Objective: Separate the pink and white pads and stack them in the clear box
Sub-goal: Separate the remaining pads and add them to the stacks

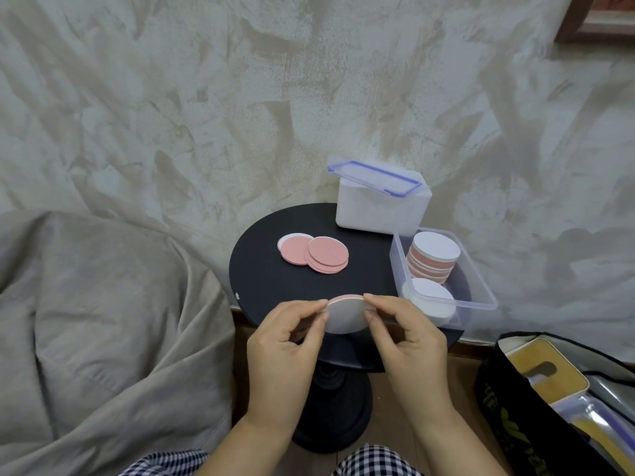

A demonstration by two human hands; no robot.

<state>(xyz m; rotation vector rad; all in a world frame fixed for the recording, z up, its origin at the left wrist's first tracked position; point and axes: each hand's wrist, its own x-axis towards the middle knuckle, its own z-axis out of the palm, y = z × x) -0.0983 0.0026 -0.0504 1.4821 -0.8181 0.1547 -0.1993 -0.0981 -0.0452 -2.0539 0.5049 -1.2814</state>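
Both hands hold one round pad (346, 316) over the near edge of the small black round table (261, 280). Its white face points at me and a pink rim shows along the top. My left hand (288, 341) pinches its left edge; my right hand (405, 334) pinches its right edge. A few pink pads and one white pad (314, 253) lie overlapped on the table. The clear box (481, 293) at the right holds a tall pink-and-white stack (434, 255) and a low white stack (431, 297).
A frosted white container (378, 209) stands at the table's back with a blue-trimmed clear lid (374, 178) lying askew on it. Grey fabric (103, 304) is bunched at the left. A black bag (556, 400) with boxes sits on the floor at right.
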